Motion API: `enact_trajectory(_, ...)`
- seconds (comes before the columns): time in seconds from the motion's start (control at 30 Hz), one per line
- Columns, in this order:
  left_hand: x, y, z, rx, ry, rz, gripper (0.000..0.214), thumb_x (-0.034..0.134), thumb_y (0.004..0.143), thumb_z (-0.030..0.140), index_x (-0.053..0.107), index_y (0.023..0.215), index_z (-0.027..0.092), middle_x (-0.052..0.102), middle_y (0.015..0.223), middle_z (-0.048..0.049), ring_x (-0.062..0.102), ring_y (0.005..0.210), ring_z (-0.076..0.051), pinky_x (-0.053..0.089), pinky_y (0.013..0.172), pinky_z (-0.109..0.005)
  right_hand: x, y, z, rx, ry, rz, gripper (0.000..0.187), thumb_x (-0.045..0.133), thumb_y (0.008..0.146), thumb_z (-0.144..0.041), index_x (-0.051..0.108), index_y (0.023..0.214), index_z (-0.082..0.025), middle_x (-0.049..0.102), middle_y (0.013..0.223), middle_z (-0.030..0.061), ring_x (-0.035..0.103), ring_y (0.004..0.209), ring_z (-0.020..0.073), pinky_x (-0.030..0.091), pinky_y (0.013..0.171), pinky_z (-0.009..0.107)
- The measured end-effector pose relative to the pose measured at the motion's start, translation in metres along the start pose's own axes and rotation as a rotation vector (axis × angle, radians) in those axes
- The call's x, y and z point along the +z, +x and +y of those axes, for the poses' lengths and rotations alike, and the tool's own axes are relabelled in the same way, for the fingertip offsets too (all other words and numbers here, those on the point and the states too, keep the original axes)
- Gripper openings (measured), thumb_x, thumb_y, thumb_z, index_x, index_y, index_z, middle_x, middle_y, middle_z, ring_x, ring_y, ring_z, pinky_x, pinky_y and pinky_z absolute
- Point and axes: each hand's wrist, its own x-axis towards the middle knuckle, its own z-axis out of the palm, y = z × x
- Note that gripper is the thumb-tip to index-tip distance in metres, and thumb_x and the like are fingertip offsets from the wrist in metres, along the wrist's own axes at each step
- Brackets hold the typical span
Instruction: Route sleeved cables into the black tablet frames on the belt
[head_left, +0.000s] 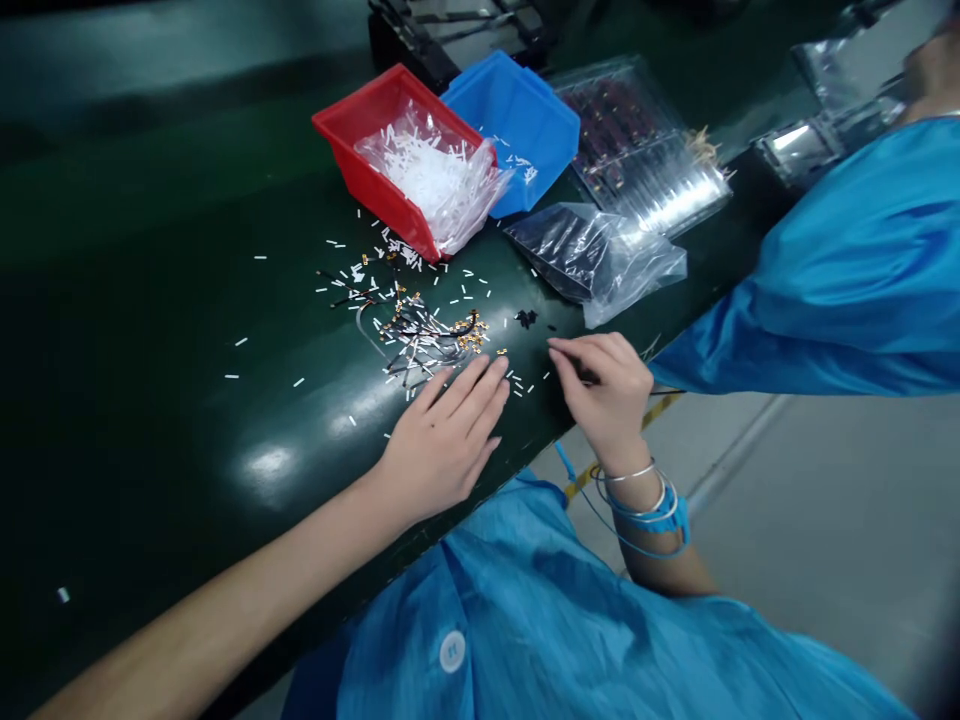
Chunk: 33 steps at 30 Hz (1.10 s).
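Observation:
My left hand [450, 435] lies flat on the dark green table [150, 330], fingers stretched out and together, fingertips touching the near edge of a heap of thin black wires with gold ends and small white tubes [427, 335]. My right hand [604, 390] rests at the table edge with fingers curled and pinched toward the left; something thin and dark seems to run under it, too small to name. A blue wrist strap and bangles [649, 500] ring that wrist.
A red bin [352, 140] holds a bag of white tubes; a blue bin [517, 115] stands beside it. A crumpled clear bag [600, 255] and clear trays of parts [645, 150] lie to the right. Another person's blue sleeve [847, 280] reaches in at right.

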Motion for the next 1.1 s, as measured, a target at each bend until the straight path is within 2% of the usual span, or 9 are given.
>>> enact_trajectory(0.13, 0.009, 0.003, -0.002, 0.016, -0.004, -0.054, 0.049, 0.042, 0.094, 0.032, 0.048, 0.133, 0.002, 0.045, 0.144, -0.016, 0.041, 0.133, -0.029, 0.031, 0.107, -0.043, 0.005, 0.005, 0.013, 0.142, -0.13, 0.004, 0.01, 0.061, 0.083, -0.018, 0.07, 0.078, -0.02, 0.062, 0.063, -0.0002, 0.055, 0.062, 0.0153, 0.043, 0.057, 0.028)
enact_trajectory(0.33, 0.013, 0.0, -0.003, 0.028, -0.017, -0.109, 0.054, 0.043, 0.095, 0.037, 0.044, 0.136, 0.002, 0.043, 0.145, -0.0166, 0.036, 0.136, -0.029, 0.028, 0.11, -0.043, 0.015, 0.009, 0.013, 0.128, -0.256, -0.027, 0.014, 0.058, 0.083, -0.022, 0.067, 0.073, -0.022, 0.062, 0.065, 0.0013, 0.055, 0.066, 0.0179, 0.041, 0.059, 0.03)
enact_trajectory(0.47, 0.012, -0.002, -0.004, 0.011, -0.13, -0.045, 0.048, 0.045, 0.094, 0.03, 0.047, 0.132, 0.001, 0.044, 0.144, -0.0192, 0.037, 0.136, -0.03, 0.031, 0.109, -0.044, 0.007, 0.017, 0.008, 0.18, -0.253, -0.129, 0.011, 0.062, 0.075, -0.016, 0.063, 0.065, -0.021, 0.059, 0.061, 0.0005, 0.053, 0.064, 0.0175, 0.038, 0.058, 0.03)
enact_trajectory(0.53, 0.007, -0.001, -0.004, -0.052, -0.304, 0.054, 0.038, 0.042, 0.094, 0.022, 0.053, 0.126, 0.003, 0.05, 0.138, -0.0184, 0.042, 0.131, -0.028, 0.035, 0.107, -0.043, 0.001, 0.022, -0.002, 0.244, -0.102, -0.182, 0.01, 0.064, 0.072, -0.014, 0.063, 0.065, -0.021, 0.058, 0.06, -0.0012, 0.05, 0.058, 0.0144, 0.036, 0.055, 0.029)
enact_trajectory(0.63, -0.002, 0.003, -0.005, -0.32, -0.775, 0.146, 0.028, 0.041, 0.094, 0.02, 0.058, 0.114, 0.01, 0.064, 0.115, -0.0139, 0.058, 0.107, -0.021, 0.047, 0.092, -0.037, -0.006, 0.022, -0.027, 0.35, 0.357, -0.2, 0.005, 0.067, 0.075, -0.018, 0.066, 0.071, -0.021, 0.058, 0.061, -0.003, 0.046, 0.054, 0.0105, 0.035, 0.052, 0.026)
enact_trajectory(0.7, -0.008, 0.006, -0.005, -0.51, -1.205, 0.074, 0.027, 0.039, 0.095, 0.028, 0.06, 0.103, 0.012, 0.065, 0.092, -0.0092, 0.061, 0.08, -0.016, 0.05, 0.067, -0.028, -0.006, 0.017, -0.045, 0.358, 0.657, -0.186, 0.004, 0.068, 0.077, -0.021, 0.067, 0.073, -0.022, 0.058, 0.062, -0.0034, 0.047, 0.055, 0.0102, 0.035, 0.051, 0.025)
enact_trajectory(0.8, -0.013, 0.009, -0.003, -0.635, -1.714, -0.074, 0.036, 0.038, 0.094, 0.042, 0.056, 0.08, 0.015, 0.058, 0.072, -0.0037, 0.051, 0.057, -0.01, 0.034, 0.042, -0.019, -0.002, 0.008, -0.062, 0.305, 0.872, -0.2, 0.004, 0.07, 0.077, -0.021, 0.068, 0.075, -0.023, 0.058, 0.061, -0.0036, 0.047, 0.057, 0.0102, 0.036, 0.051, 0.025)
enact_trajectory(0.97, -0.013, 0.008, -0.001, -0.736, -1.9, -0.036, 0.033, 0.053, 0.086, 0.046, 0.047, 0.073, 0.017, 0.049, 0.06, 0.0031, 0.04, 0.048, -0.005, 0.023, 0.04, -0.015, 0.003, 0.002, -0.066, 0.256, 0.878, -0.207, 0.004, 0.068, 0.078, -0.02, 0.068, 0.076, -0.024, 0.06, 0.064, -0.0025, 0.049, 0.058, 0.0109, 0.037, 0.051, 0.026)
enact_trajectory(1.1, -0.014, 0.007, -0.001, -0.745, -1.786, 0.091, 0.026, 0.053, 0.088, 0.038, 0.048, 0.074, 0.017, 0.049, 0.06, 0.0042, 0.038, 0.048, -0.005, 0.027, 0.043, -0.016, 0.0, 0.001, -0.067, 0.179, 0.792, -0.172, 0.008, 0.066, 0.079, -0.018, 0.069, 0.084, -0.024, 0.066, 0.073, -0.0003, 0.054, 0.064, 0.0128, 0.04, 0.053, 0.028)
